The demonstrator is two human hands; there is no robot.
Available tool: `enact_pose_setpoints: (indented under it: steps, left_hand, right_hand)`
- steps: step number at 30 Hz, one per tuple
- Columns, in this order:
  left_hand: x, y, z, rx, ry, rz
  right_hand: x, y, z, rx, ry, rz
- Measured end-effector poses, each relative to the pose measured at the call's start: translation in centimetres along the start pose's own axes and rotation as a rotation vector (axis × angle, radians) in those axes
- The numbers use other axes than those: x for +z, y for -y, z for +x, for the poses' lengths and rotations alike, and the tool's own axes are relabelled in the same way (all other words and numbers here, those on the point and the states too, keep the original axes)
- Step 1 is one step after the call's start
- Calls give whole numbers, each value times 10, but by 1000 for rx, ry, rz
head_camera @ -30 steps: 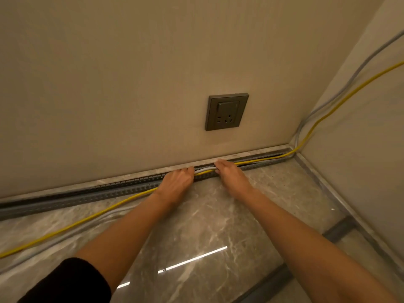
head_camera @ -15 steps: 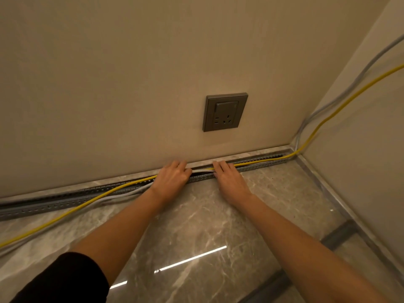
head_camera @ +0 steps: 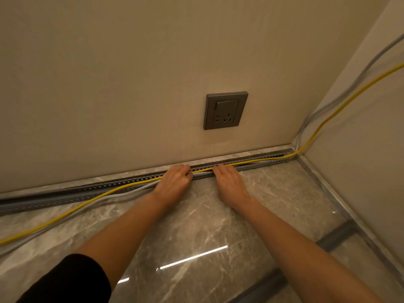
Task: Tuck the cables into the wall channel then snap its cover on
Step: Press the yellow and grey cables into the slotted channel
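Observation:
A grey slotted wall channel [head_camera: 258,164] runs along the foot of the wall, open on top. A yellow cable [head_camera: 247,161] and a grey cable [head_camera: 122,194] come down the right wall and lie in the channel's right part. Left of my hands both leave it and trail over the floor. My left hand [head_camera: 175,182] rests on the channel with its fingers over the cables. My right hand [head_camera: 229,182] lies flat beside it, fingertips pressing the yellow cable at the channel. A short stretch of both cables shows between the hands. I see no cover.
A grey power socket [head_camera: 225,110] sits on the wall above my right hand. The marble floor [head_camera: 196,226] is glossy, with a dark strip [head_camera: 336,237] at the right. The side wall [head_camera: 360,171] closes the corner on the right.
The yellow and grey cables left of my left hand have moved up from the floor toward the channel. Both hands stay at nearly the same spot, fingers laid flatter.

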State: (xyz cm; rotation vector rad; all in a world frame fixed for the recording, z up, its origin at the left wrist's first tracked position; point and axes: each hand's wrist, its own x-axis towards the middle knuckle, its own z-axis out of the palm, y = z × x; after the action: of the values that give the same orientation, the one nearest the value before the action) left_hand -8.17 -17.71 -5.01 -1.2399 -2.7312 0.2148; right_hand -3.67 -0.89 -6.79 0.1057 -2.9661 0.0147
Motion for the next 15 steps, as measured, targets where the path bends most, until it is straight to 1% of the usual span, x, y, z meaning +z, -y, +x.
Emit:
enact_pose_setpoints:
  steps: [1, 3, 4, 5, 6, 7, 8, 10, 12, 15]
  left_hand:
    - [0, -2, 0, -57, 70, -30]
    - [6, -3, -2, -144, 88, -104]
    - [8, -4, -3, -164, 19, -87]
    - [5, -5, -3, -201, -3, -62]
    - [5, -6, -2, -192, -15, -39]
    - [5, -5, -2, -139, 15, -21]
    - [6, -5, -1, -86, -1, 28]
    - [7, -4, 2, -77, -48, 66]
    - [-5, -6, 4, -103, -43, 41]
    - [-14, -9, 10, -191, 96, -48]
  right_hand:
    - [-1, 0, 0, -11, 31, 27]
    - [-4, 0, 1, -8, 58, 84]
    - [-5, 0, 2, -5, 48, 92]
    - [-5, -1, 2, -12, 35, 82]
    - [-4, -2, 1, -19, 40, 64]
    - [-1, -3, -1, -21, 41, 53]
    - [3, -3, -3, -31, 29, 61]
    - [5, -1, -5, -46, 26, 89]
    - [5, -1, -5, -46, 9, 107]
    - [-3, -2, 1, -10, -22, 171]
